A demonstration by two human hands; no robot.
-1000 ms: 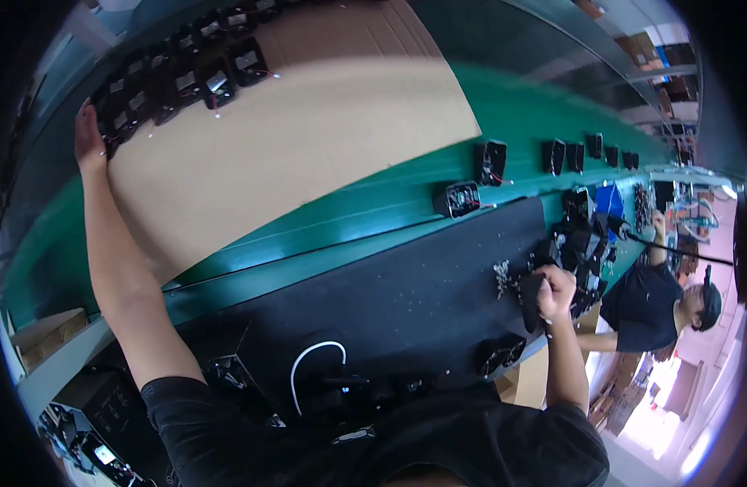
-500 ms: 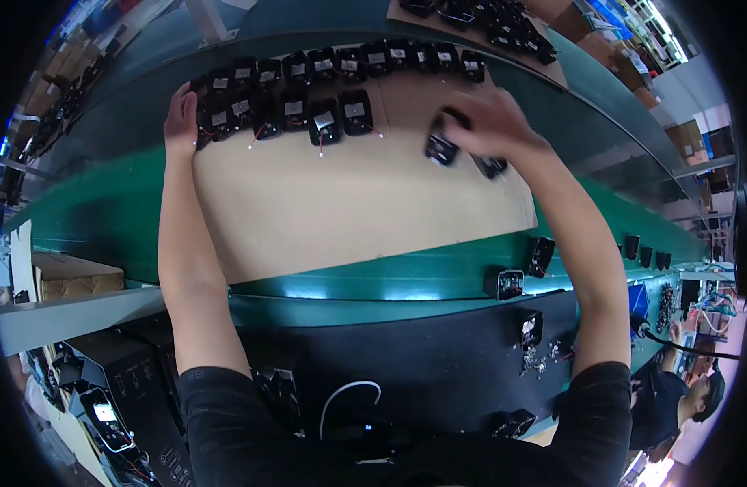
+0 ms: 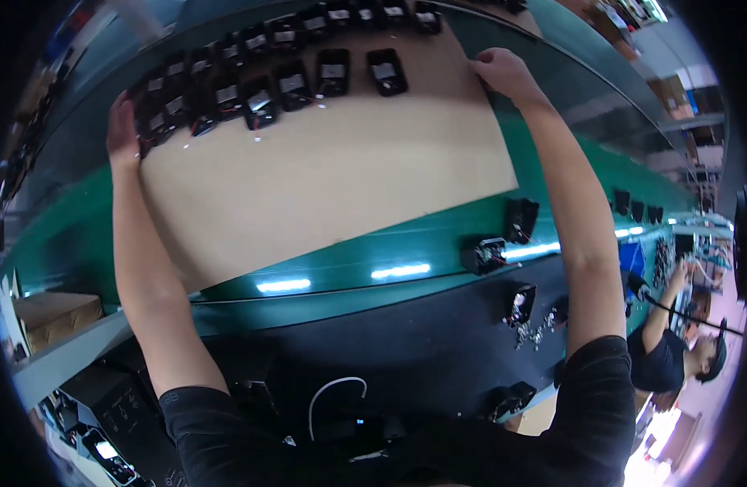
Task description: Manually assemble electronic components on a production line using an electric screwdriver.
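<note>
A brown cardboard sheet [image 3: 325,170] carries two rows of black plastic housings [image 3: 292,85], with silvery labels and thin red wires with white plugs. My left hand [image 3: 123,134] grips the sheet's left edge, next to the leftmost housings. At the opposite edge, my right hand [image 3: 507,73] is closed with thumb and fingers on the cardboard near its far right corner. The rightmost housing of the near row [image 3: 386,71] lies flat, a little apart from its neighbour. The fingertips under the sheet are hidden.
The sheet rests on a green conveyor belt [image 3: 406,235]. Loose housings [image 3: 521,221] stand on the belt to the right. Nearer is a black work surface [image 3: 406,341] with scattered small metal parts [image 3: 536,331] and a white curved cable [image 3: 337,381]. A co-worker [image 3: 666,357] is at the right.
My right hand has let go of a housing and moved to the sheet's right edge. Two more housings now lie at the near row's right end. The sheet appears farther left and up in view.
</note>
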